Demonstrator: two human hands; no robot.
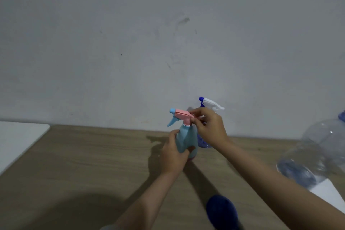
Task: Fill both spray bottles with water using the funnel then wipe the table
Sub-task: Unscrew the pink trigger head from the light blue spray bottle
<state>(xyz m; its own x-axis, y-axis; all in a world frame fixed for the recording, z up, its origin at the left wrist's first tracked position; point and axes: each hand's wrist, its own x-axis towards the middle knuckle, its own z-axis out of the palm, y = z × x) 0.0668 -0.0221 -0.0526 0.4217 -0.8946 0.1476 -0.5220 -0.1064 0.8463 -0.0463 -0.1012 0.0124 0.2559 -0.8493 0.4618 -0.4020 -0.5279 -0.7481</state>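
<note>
Centre of the frame: a light-blue plastic spray bottle with a pink trigger head (185,137) stands upright on the wood-grain table (89,157). The left hand (173,155) grasps its body; the right hand (209,127) pinches the pink head from the right. Just behind, partly hidden by the right hand, stands a translucent blue spray bottle with a white trigger head (211,104), near the grey wall (130,33). At the right edge lies a large clear plastic water bottle (317,153), blurred. A dark blue rounded object (222,211), unidentifiable, sits at lower centre. A white panel (16,140) occupies the left edge.
</note>
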